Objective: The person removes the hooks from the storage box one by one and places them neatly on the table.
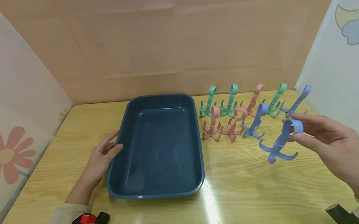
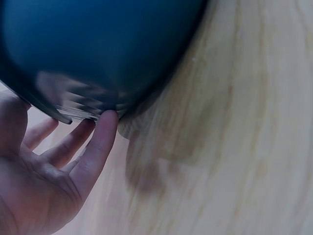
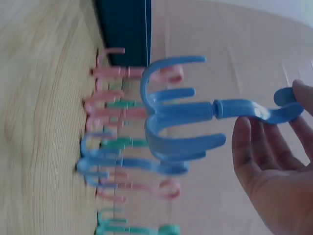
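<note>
A blue four-armed hanging hook [image 1: 278, 146] is held up off the table by my right hand [image 1: 340, 145]. Thumb and fingers pinch its curved top, and the prongs point down and to the left. In the right wrist view the same blue hook [image 3: 183, 115] fills the middle, its prongs nearest the other hooks. To the left stands a deep dark-blue tray [image 1: 160, 152] with nothing in it. My left hand [image 1: 99, 160] grips its left side, thumb over the rim. Fingers [image 2: 100, 147] press against the outer wall in the left wrist view.
Two rows of similar hooks stand upright right of the tray: pink hooks [image 1: 211, 128], green hooks [image 1: 211, 102] and blue hooks [image 1: 255, 123]. The wooden table [image 1: 237, 199] ends at a tan back wall [image 1: 174, 42], with printed cloth [image 1: 0, 87] on the sides.
</note>
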Motion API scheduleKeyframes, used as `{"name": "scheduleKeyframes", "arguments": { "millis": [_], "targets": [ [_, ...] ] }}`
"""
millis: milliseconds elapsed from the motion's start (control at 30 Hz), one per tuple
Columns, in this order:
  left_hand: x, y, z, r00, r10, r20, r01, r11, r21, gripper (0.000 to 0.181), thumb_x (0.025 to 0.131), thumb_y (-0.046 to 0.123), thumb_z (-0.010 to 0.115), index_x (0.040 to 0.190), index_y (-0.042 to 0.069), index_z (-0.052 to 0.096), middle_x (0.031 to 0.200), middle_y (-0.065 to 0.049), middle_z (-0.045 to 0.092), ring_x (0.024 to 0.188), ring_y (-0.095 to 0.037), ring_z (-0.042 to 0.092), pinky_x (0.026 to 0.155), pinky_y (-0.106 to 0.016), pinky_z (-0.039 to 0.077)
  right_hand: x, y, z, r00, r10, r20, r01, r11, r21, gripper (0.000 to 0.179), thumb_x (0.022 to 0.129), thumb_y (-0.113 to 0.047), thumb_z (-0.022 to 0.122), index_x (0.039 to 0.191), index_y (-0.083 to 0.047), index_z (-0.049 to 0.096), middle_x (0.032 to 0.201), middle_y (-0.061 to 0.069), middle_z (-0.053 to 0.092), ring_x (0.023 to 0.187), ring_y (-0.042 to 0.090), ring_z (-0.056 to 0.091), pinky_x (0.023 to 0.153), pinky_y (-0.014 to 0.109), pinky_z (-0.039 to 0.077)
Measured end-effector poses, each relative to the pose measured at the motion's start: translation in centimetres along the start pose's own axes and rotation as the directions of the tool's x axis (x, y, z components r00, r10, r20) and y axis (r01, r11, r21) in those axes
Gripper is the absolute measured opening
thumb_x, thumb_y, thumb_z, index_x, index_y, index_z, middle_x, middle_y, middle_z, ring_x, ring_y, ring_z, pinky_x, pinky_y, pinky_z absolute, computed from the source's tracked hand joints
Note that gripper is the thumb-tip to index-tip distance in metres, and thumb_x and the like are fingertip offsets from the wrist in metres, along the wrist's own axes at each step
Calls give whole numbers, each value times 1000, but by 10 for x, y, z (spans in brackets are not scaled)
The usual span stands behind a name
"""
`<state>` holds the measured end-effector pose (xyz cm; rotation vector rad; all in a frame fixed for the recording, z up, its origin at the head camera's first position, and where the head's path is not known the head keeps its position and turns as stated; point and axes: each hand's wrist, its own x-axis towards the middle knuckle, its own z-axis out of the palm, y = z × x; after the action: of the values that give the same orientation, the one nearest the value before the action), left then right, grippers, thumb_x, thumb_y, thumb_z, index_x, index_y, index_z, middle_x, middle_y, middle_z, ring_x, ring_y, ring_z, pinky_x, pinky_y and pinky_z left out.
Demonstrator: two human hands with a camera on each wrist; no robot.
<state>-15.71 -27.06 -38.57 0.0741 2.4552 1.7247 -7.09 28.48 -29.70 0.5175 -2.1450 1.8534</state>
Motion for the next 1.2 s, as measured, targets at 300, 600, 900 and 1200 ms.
{"name": "scheduleKeyframes", "arguments": {
  "millis": [300,600,900,1200],
  "targets": [
    [-2,1,-3,1000,-4,-8,4,1000,5,64,102,39,58,159,25,32,141,-24,52,107,-19,65,82,-29,56,4,27,-47,991,115,-70,-131,946,-297,48,96,11,58,143,2,52,116,-6,72,89,5,72,83,11,50],
    [-2,2,-2,1000,5,-1,-5,1000,-1,65,102,39,59,159,22,32,142,-24,51,107,-17,64,83,-28,56,14,64,-69,984,172,-45,-172,985,11,50,99,8,55,147,-1,47,126,1,64,103,6,68,87,16,51],
    [-1,2,-1,1000,-5,-3,5,1000,0,66,102,40,59,159,23,31,142,-24,50,108,-21,64,82,-29,56,30,84,-74,984,154,84,-169,961,217,49,101,10,47,149,3,40,135,6,60,116,10,63,93,24,50],
    [-1,2,1,1000,-6,0,6,1000,-3,66,102,41,58,159,22,32,141,-24,51,109,-24,63,82,-30,56,40,97,-76,981,70,179,-126,938,322,49,101,17,36,150,8,36,137,10,58,122,15,60,97,28,49]
  ]
}}
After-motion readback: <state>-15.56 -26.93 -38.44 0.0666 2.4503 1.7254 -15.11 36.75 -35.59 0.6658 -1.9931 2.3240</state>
